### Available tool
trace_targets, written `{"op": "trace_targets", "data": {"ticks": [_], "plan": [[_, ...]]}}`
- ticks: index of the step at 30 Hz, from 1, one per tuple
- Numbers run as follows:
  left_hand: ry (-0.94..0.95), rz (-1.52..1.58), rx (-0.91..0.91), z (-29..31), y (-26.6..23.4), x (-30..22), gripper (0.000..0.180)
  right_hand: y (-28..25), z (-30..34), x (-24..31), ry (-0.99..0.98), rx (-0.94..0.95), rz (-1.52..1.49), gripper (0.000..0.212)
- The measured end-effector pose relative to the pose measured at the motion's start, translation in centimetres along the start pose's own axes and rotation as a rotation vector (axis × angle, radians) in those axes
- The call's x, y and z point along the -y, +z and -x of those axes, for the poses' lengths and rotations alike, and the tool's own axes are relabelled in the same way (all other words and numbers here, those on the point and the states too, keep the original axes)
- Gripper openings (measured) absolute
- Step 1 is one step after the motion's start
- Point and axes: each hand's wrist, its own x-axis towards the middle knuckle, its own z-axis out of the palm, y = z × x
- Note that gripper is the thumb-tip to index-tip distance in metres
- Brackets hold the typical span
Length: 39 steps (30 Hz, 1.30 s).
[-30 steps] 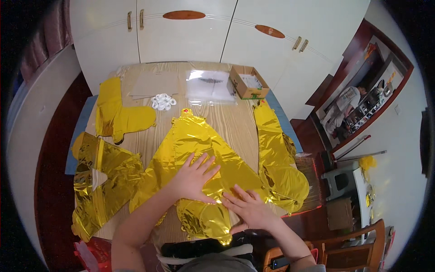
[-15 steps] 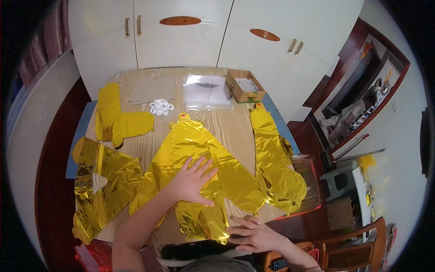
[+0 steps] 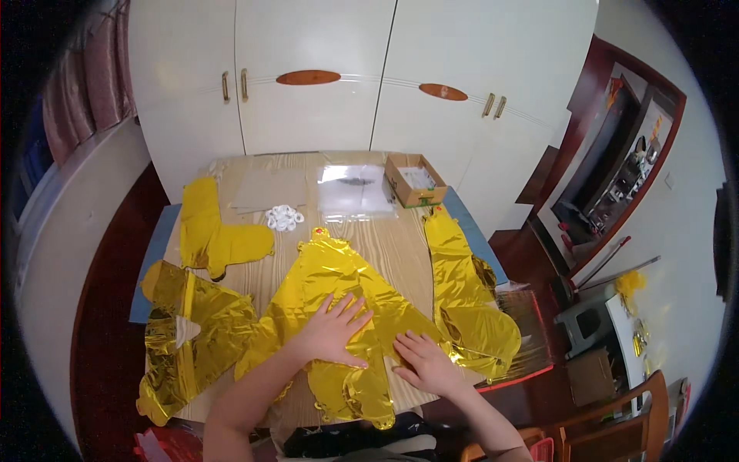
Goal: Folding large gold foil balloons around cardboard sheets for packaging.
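Observation:
A flat, uninflated gold foil balloon [image 3: 327,266] with splayed legs lies in the middle of the table. My left hand [image 3: 335,335] rests flat on its centre, fingers spread. On its right leg, near the gap between the legs, lies my right hand [image 3: 427,366], fingers stretched out and holding nothing. Another crinkled foil balloon [image 3: 208,308], with a small cutout, lies at the left, touching the middle one. Behind it is an L-shaped foil balloon [image 3: 204,231]. A long foil balloon [image 3: 458,269] lies along the right side, its near end meeting the middle balloon's right leg.
Toward the back of the wood-patterned table are a pile of white rings [image 3: 285,218], a clear plastic sheet [image 3: 354,196], grey-brown sheets [image 3: 269,187] and a small cardboard box [image 3: 426,195]. White cabinets [image 3: 308,115] stand behind. A wooden chair [image 3: 616,427] is at the near right.
My right hand has moved up and forward from the near edge onto the middle balloon's right leg. My left hand stays on its centre. The view has tilted up slightly.

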Motion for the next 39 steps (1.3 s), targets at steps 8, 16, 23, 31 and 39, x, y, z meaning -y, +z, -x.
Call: {"op": "trace_targets", "data": {"ticks": [8, 16, 23, 31, 39], "plan": [[0.011, -0.019, 0.046, 0.3, 0.0, 0.1, 0.109, 0.1, 0.5, 0.4, 0.009, -0.014, 0.025, 0.051], [0.017, -0.022, 0.086, 0.8, -0.3, 0.6, 0.110, -0.6, 1.7, 0.1, -0.032, -0.089, 0.190, 0.047], [-0.009, -0.017, 0.137, 0.2, -0.4, 1.8, 0.112, -2.9, 4.4, 0.7, 0.543, -0.314, 0.312, 0.045], [0.011, -0.015, 0.145, 0.0, -0.6, 1.4, 0.113, -0.9, 5.1, 0.4, 0.580, -0.356, 0.166, 0.034], [-0.004, -0.038, 0.137, 0.3, -0.5, 1.0, 0.112, -3.3, 0.8, 5.1, 0.513, -0.560, -0.233, 0.014]]}}
